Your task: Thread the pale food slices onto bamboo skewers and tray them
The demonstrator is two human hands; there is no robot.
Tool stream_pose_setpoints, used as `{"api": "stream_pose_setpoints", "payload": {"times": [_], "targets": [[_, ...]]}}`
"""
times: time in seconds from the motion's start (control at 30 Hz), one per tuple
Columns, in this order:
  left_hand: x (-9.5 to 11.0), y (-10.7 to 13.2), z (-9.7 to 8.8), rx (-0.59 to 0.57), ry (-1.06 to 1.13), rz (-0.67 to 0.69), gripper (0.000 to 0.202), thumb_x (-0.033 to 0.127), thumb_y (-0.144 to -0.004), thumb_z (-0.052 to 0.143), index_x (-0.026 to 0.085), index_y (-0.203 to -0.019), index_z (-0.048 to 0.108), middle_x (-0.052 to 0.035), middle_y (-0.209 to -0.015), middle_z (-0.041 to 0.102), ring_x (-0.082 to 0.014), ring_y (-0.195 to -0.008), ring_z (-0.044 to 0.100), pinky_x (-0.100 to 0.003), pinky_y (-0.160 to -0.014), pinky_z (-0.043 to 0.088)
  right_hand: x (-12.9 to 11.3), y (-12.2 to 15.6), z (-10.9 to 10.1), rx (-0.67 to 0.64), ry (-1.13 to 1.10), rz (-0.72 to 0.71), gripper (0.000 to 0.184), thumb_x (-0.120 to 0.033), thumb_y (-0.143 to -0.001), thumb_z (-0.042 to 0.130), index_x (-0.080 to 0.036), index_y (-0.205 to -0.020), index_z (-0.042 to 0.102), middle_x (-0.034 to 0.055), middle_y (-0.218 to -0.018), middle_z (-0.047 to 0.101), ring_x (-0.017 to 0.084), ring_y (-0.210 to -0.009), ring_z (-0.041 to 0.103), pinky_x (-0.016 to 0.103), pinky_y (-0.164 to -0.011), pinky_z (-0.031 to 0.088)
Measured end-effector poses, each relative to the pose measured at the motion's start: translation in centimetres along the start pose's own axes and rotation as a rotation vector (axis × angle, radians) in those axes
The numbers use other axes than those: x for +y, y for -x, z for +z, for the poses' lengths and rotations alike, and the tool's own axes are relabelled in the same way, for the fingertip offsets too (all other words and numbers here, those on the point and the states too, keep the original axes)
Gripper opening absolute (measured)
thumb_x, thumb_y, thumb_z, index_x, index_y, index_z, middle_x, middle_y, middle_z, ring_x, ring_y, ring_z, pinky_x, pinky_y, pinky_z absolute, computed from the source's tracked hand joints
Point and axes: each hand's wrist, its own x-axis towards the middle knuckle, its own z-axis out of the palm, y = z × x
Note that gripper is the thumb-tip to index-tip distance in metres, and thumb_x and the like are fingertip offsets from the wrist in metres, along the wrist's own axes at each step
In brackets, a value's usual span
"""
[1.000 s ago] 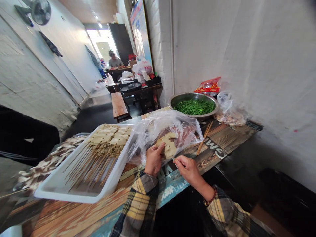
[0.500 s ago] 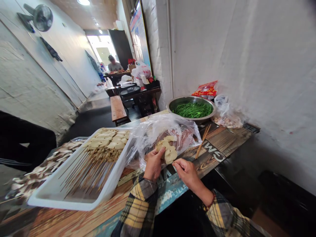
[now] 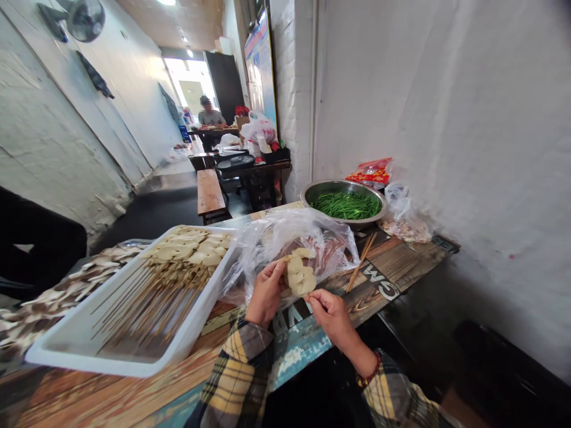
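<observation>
In front of me, a skewer of pale, round, thin slices (image 3: 300, 279) is held up between both hands. My left hand (image 3: 266, 292) is closed, its thumb and fingers gripping the slices' left side. At their lower edge, my right hand (image 3: 332, 318) pinches with thumb and forefinger; the stick itself is mostly hidden. Behind the slices lies an open clear plastic bag (image 3: 250, 255). To the left, a white tray (image 3: 178, 351) holds many bamboo skewers (image 3: 147, 303) threaded with similar slices (image 3: 191, 245). What the slices are I cannot tell for sure.
Mushrooms (image 3: 75, 282) lie left of the tray. Loose bamboo sticks (image 3: 361, 261) rest on the wooden table (image 3: 375, 321). Behind are a metal bowl (image 3: 386, 208) of green stalks (image 3: 348, 205), a red packet (image 3: 370, 171) and a tied bag (image 3: 404, 214). A person (image 3: 209, 116) sits far back.
The view has shifted slightly. My left hand has turned a little and the pale slices are lifted more upright, showing more of their faces. My right hand stays pinched at their lower edge.
</observation>
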Motion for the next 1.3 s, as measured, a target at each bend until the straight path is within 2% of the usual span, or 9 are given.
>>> {"api": "stream_pose_setpoints", "payload": {"times": [0.17, 0.33, 0.57, 0.7, 0.8, 0.9, 1.0, 1.17, 1.3], "targets": [[-0.1, -0.2, -0.3, 0.029, -0.004, 0.035, 0.039, 0.046, -0.061, 0.079, 0.015, -0.082, 0.072, -0.0031, -0.074, 0.07, -0.0115, -0.06, 0.06, -0.021, -0.055, 0.047, -0.3, 0.1, 0.0, -0.024, 0.06, -0.02, 0.024, -0.028, -0.088, 0.049, -0.016, -0.079, 0.067, -0.0037, -0.048, 0.052, 0.012, -0.046, 0.049, 0.021, -0.048, 0.037], [-0.2, -0.2, -0.6, 0.015, -0.024, 0.039, 0.037, 0.046, -0.062, 0.078, 0.014, -0.078, 0.07, -0.0027, -0.07, 0.069, -0.0101, -0.056, 0.058, -0.02, -0.052, 0.044, 0.3, 0.2, 0.1, -0.026, -0.006, -0.01, 0.024, -0.032, -0.088, 0.05, -0.016, -0.08, 0.067, -0.0047, -0.048, 0.048, 0.011, -0.045, 0.044, 0.021, -0.046, 0.035], [1.0, -0.6, -2.3, 0.104, -0.051, 0.121, 0.045, 0.048, -0.063, 0.077, 0.012, -0.088, 0.069, -0.0088, -0.081, 0.073, -0.016, -0.066, 0.066, -0.026, -0.062, 0.05, 1.6, 0.1, 0.0, 0.15, -0.354, 0.186, 0.03, -0.044, -0.087, 0.053, -0.015, -0.089, 0.062, -0.009, -0.047, 0.036, 0.008, -0.041, 0.03, 0.019, -0.039, 0.023], [1.0, -1.1, -3.3, 0.166, -0.148, 0.202, 0.043, 0.05, -0.063, 0.076, 0.012, -0.084, 0.069, -0.0074, -0.075, 0.072, -0.0145, -0.061, 0.063, -0.025, -0.059, 0.048, 2.0, 0.2, -0.2, 0.201, -0.444, 0.213, 0.031, -0.045, -0.086, 0.056, -0.015, -0.091, 0.061, -0.0097, -0.049, 0.035, 0.007, -0.041, 0.026, 0.019, -0.038, 0.018], [0.7, -1.8, -4.0, 0.187, -0.249, 0.229, 0.035, 0.044, -0.064, 0.075, 0.013, -0.081, 0.071, -0.0064, -0.071, 0.071, -0.0148, -0.059, 0.062, -0.024, -0.058, 0.046, 2.4, 0.2, -1.1, 0.197, -0.44, 0.208, 0.032, -0.045, -0.085, 0.057, -0.015, -0.091, 0.061, -0.0102, -0.048, 0.034, 0.007, -0.041, 0.025, 0.019, -0.038, 0.017], [0.3, -2.4, -4.5, 0.194, -0.394, 0.265, 0.022, 0.033, -0.066, 0.074, 0.015, -0.078, 0.072, -0.0056, -0.07, 0.071, -0.0172, -0.062, 0.062, -0.026, -0.061, 0.046, 2.6, -0.1, -2.5, 0.189, -0.397, 0.19, 0.032, -0.045, -0.083, 0.06, -0.013, -0.09, 0.062, -0.0098, -0.047, 0.036, 0.007, -0.041, 0.028, 0.019, -0.039, 0.019], [-0.2, -2.4, -4.3, 0.156, -0.67, 0.394, 0.012, 0.026, -0.07, 0.069, 0.019, -0.079, 0.074, -0.0064, -0.077, 0.072, -0.0206, -0.073, 0.064, -0.03, -0.07, 0.046, 2.6, -0.4, -3.5, 0.21, -0.406, 0.206, 0.033, -0.045, -0.082, 0.06, -0.013, -0.09, 0.062, -0.0098, -0.046, 0.037, 0.007, -0.04, 0.028, 0.02, -0.038, 0.019], [-0.8, -1.5, -2.9, -0.063, -1.157, 0.588, 0.02, 0.021, -0.082, 0.055, 0.022, -0.09, 0.073, -0.0078, -0.09, 0.071, -0.0224, -0.087, 0.062, -0.034, -0.08, 0.045, 2.3, -0.4, -3.7, 0.189, -0.399, 0.221, 0.032, -0.046, -0.082, 0.059, -0.014, -0.087, 0.063, -0.0093, -0.045, 0.038, 0.007, -0.038, 0.028, 0.02, -0.038, 0.018], [-0.8, -1.1, -2.0, -0.174, -1.41, 0.632, 0.03, 0.016, -0.078, 0.059, 0.023, -0.104, 0.071, -0.0072, -0.107, 0.069, -0.0251, -0.098, 0.057, -0.038, -0.088, 0.043, 2.4, -0.4, -3.5, 0.178, -0.397, 0.205, 0.031, -0.045, -0.084, 0.056, -0.014, -0.086, 0.063, -0.0088, -0.045, 0.039, 0.007, -0.039, 0.03, 0.02, -0.038, 0.02]]}}
